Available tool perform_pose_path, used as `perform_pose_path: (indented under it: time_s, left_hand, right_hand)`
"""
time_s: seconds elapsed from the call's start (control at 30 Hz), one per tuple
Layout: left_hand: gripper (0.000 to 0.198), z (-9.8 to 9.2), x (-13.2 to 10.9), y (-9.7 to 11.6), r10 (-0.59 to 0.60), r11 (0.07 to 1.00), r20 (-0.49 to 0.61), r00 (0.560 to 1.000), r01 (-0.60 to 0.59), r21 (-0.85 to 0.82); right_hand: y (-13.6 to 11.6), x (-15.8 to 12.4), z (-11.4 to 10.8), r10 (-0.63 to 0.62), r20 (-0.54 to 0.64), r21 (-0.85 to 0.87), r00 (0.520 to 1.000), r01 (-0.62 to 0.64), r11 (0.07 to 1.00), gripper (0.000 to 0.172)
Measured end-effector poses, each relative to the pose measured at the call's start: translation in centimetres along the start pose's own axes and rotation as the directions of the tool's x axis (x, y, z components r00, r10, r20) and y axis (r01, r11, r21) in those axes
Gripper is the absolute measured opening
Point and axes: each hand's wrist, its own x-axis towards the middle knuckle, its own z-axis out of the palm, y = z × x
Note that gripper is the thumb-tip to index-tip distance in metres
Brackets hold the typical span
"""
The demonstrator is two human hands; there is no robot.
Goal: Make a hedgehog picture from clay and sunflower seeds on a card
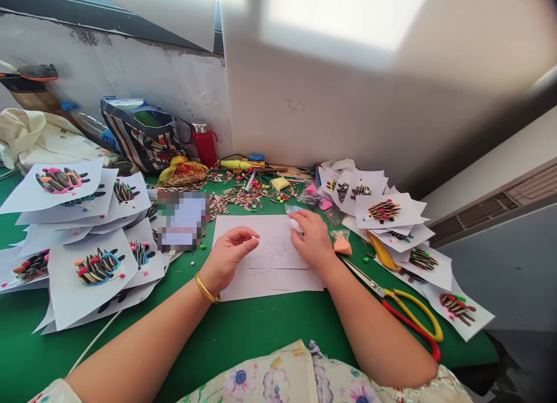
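A small white sheet with a faint line drawing (272, 249) lies on a larger white sheet (278, 279) in front of me. My left hand (232, 255) is over the left part of the sheets, thumb and index finger pinched together on a tiny white bit at their tips. My right hand (310, 235) is at the right edge of the drawing, its fingers curled and close together; what they hold, if anything, is hidden. Orange clay (342, 244) lies just right of my right hand, and a packet of blue clay (295, 209) is beyond its fingertips.
Stacked seed-decorated cards stand left (93, 267) and right (385, 210). Scissors (391, 296) lie near my right forearm. Loose seeds (243, 195), yellow clay (279, 184), a phone-like device (183, 220), a red bottle (204, 146) and a striped bag (145, 133) are farther back.
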Motion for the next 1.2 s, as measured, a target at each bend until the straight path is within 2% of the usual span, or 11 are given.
perform_pose_path:
  time_s: [0.13,0.3,0.37,0.5,0.63,0.73,0.9,1.0,1.07,1.2]
  left_hand:
    - [0.025,0.1,-0.1,-0.1,-0.003,1.0,0.047,0.999,0.002,0.013]
    - [0.03,0.2,-0.4,0.2,-0.001,0.997,0.052,0.999,-0.003,0.077]
    - [0.028,0.3,-0.5,0.4,-0.039,0.991,0.07,0.997,0.029,0.134]
    - [0.034,0.3,-0.7,0.5,-0.086,0.977,0.094,0.992,0.066,0.201]
    - [0.028,0.3,-0.8,0.5,-0.068,0.974,0.134,0.989,0.036,0.224]
    - [0.027,0.3,-0.8,0.5,-0.096,0.972,0.169,0.981,0.056,0.226]
    - [0.035,0.2,-1.0,0.6,-0.134,0.942,0.283,0.95,0.034,0.333]
    - [0.034,0.2,-1.1,0.5,-0.16,0.934,0.352,0.922,0.027,0.356]
    - [0.032,0.3,-1.1,0.5,-0.177,0.937,0.356,0.918,0.046,0.347]
    - [0.033,0.5,-1.2,0.5,-0.176,0.938,0.295,0.939,0.07,0.339]
  right_hand:
    - [-2.8,-1.1,-0.2,-0.137,0.022,0.156,0.99,0.133,0.979,0.033]
    - [-4.9,-2.0,-0.9,-0.222,0.025,0.269,0.975,0.207,0.941,0.018]
    - [-5.3,-2.2,-1.2,-0.243,0.02,0.297,0.97,0.226,0.928,0.018]
    - [-5.7,-2.4,-1.4,-0.25,0.007,0.31,0.968,0.236,0.921,0.027]
    - [-5.7,-2.5,-1.2,-0.251,-0.002,0.325,0.968,0.238,0.915,0.026]
    - [-5.7,-2.5,-1.0,-0.229,0.004,0.372,0.973,0.211,0.904,0.025]
    - [-5.5,-2.5,-0.9,-0.16,0.025,0.444,0.987,0.132,0.886,0.029]
    - [-5.3,-2.5,-0.6,-0.162,0.032,0.442,0.986,0.131,0.888,0.031]
    - [-5.2,-2.5,-0.4,-0.172,0.026,0.43,0.985,0.144,0.891,0.032]
    - [-5.2,-2.5,-0.3,-0.18,0.02,0.429,0.984,0.154,0.89,0.034]
